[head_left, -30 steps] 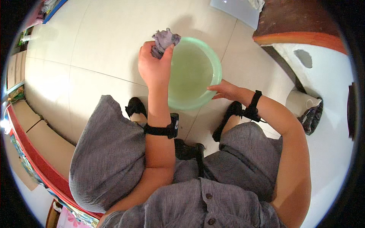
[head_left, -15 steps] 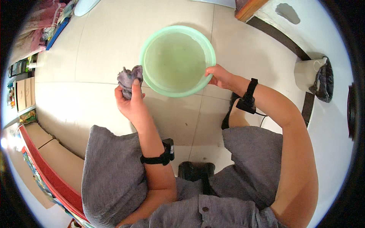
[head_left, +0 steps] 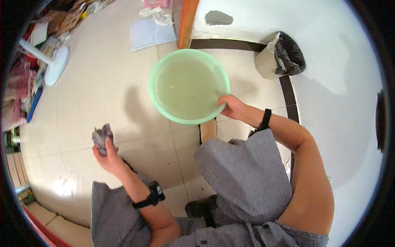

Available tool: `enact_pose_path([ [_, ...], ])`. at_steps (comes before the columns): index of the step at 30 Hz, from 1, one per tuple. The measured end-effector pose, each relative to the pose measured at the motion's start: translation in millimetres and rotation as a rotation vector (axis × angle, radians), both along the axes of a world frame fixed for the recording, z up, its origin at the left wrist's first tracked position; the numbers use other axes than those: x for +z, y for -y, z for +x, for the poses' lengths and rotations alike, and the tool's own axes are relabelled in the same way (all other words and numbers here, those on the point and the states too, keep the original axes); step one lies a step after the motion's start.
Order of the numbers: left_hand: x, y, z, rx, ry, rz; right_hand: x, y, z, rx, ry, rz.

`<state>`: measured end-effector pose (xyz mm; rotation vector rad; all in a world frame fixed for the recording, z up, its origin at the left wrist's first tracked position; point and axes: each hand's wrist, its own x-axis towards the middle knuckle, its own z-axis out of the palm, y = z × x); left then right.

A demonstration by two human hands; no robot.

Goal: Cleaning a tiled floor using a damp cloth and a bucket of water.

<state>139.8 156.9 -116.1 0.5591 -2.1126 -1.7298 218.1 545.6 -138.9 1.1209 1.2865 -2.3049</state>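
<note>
A pale green plastic basin point(head_left: 153, 99) holds cloudy, greenish water. My right hand point(head_left: 233, 107) grips its near right rim, thumb over the edge and the other fingers hidden beneath. Out to the left, well apart from the basin, my left hand point(head_left: 108, 155) pinches a crumpled grey-purple rag point(head_left: 102, 136) between thumb and fingers. The rag sticks up above the fingertips.
A bin point(head_left: 266, 62) lined with a black bag stands against the white wall at the right. An orange wooden post point(head_left: 188, 24) rises beyond the basin. At the far left are a white round stand base point(head_left: 57, 66) and piled household things. Light tiles point(head_left: 140, 164) cover the floor.
My view has swung to the right, bringing more wall and the bin into sight. The rag in my left hand is now farther from the basin. My right hand keeps its hold on the rim.
</note>
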Motion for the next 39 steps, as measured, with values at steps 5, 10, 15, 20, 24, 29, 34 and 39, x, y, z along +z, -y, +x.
enact_pose_path([
  [5, -29, 7, 7, -0.041, -0.006, 0.076, -22, -57, 33, -0.235, -0.135, -0.007],
  [10, -40, -5, 10, -0.063, 0.066, 0.071, -64, -118, 52, -0.377, -0.167, 0.06],
  [15, -23, -27, 13, -0.159, 0.13, 0.025, -79, -157, 62, -0.561, -0.261, 0.054],
  [20, -44, -22, 16, -0.243, 0.105, 0.003, -125, -172, 60, -0.654, -0.275, 0.002],
  [24, -38, -41, 12, -0.258, 0.108, -0.042, -139, -186, 57, -0.699, -0.329, -0.035],
  [29, -56, -41, -7, -0.309, 0.15, -0.074, -131, -184, 44, -0.793, -0.358, -0.02],
  [34, -64, -52, -36, -0.385, 0.115, -0.115, -151, -209, 49, -0.643, -0.312, 0.018],
  [39, -99, 1, -101, -0.481, 0.039, -0.322, -97, -201, 74, -0.4, -0.195, 0.011],
])
